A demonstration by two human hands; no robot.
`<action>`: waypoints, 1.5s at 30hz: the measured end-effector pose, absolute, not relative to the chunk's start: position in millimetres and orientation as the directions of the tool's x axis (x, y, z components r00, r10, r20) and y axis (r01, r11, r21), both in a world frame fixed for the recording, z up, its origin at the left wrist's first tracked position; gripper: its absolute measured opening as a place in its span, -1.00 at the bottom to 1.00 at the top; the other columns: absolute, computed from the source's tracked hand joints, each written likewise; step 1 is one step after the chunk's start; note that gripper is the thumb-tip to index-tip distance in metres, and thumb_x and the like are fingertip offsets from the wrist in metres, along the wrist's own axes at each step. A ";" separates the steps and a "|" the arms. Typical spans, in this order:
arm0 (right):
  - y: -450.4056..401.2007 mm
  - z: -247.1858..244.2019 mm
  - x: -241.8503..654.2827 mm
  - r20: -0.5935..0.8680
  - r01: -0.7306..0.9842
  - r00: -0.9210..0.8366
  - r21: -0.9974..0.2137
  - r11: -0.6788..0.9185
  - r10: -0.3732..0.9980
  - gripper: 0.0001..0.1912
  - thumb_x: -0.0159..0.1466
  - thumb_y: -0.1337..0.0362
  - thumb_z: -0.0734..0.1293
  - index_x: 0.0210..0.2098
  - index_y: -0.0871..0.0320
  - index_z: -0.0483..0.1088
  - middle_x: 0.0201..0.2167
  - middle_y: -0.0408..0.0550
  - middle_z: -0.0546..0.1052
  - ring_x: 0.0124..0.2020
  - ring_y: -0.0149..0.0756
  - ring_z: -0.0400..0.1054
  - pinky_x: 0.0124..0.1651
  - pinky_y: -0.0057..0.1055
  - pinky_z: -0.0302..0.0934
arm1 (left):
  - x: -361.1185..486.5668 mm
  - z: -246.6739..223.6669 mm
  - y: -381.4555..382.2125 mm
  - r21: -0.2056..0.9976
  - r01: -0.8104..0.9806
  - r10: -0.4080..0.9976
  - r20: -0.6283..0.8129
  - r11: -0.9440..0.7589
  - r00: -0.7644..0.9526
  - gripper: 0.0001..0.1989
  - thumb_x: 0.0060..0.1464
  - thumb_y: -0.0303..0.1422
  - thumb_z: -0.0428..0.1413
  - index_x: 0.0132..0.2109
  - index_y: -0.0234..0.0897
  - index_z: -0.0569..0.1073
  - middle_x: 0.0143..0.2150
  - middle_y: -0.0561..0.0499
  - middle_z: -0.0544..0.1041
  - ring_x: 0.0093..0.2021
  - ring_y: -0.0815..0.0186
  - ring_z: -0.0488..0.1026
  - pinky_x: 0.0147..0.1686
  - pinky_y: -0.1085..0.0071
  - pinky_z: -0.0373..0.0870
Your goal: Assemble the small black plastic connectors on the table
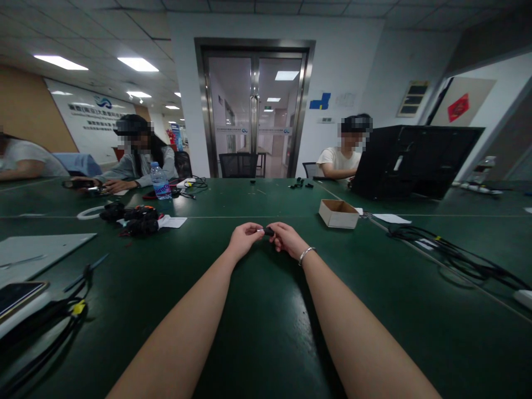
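Observation:
Both my arms reach forward over the dark green table (266, 288). Between my fingertips is a small black object (269, 231), with a bright, metallic-looking bit at its left end. My left hand (244, 241) pinches that bright end between thumb and fingers. The black part is gripped by my right hand (286, 239), whose wrist wears a silver bracelet (306, 255). The two hands nearly meet just above the table. What exactly the small object is cannot be made out.
An open cardboard box (338, 215) stands right of my hands. Left are black gear (139, 219), a bottle (160, 182), a phone (20, 296) and cables (62, 332). More cables (461, 255) lie right. Small black pieces (300, 184) and a black case (415, 160) are farther back. People sit opposite.

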State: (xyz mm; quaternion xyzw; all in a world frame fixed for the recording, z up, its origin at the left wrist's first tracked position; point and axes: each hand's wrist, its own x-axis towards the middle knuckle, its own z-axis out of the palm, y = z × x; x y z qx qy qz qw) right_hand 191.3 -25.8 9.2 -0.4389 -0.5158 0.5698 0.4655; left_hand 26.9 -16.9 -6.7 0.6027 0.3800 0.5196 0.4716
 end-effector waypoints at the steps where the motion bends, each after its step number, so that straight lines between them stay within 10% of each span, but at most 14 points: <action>1: -26.2 9.2 192.0 -0.013 -0.087 -0.190 -0.996 -0.030 0.982 -0.91 0.33 0.32 0.21 -0.25 0.20 0.31 -0.64 -0.20 0.37 -0.78 -0.53 0.09 -0.76 -0.62 0.13 | 26.8 -6.5 -17.3 0.963 -0.029 0.949 0.268 -0.267 0.168 -0.68 -0.20 -0.31 0.29 -0.26 -0.37 0.50 -0.32 -0.09 0.54 -0.30 0.28 0.48 -0.18 0.29 0.43; 45: -29.6 10.6 193.9 -0.031 -0.165 -0.270 -0.983 -0.078 0.962 -0.86 0.33 0.25 0.25 -0.16 0.18 0.32 -0.45 -0.12 0.40 -0.64 -0.51 0.24 -0.54 -0.52 0.35 | 26.2 -11.7 -12.6 0.944 -0.005 0.938 0.327 -0.329 0.117 -0.74 -0.18 -0.32 0.27 -0.29 -0.35 0.49 -0.35 -0.08 0.54 -0.33 0.29 0.48 -0.23 0.34 0.42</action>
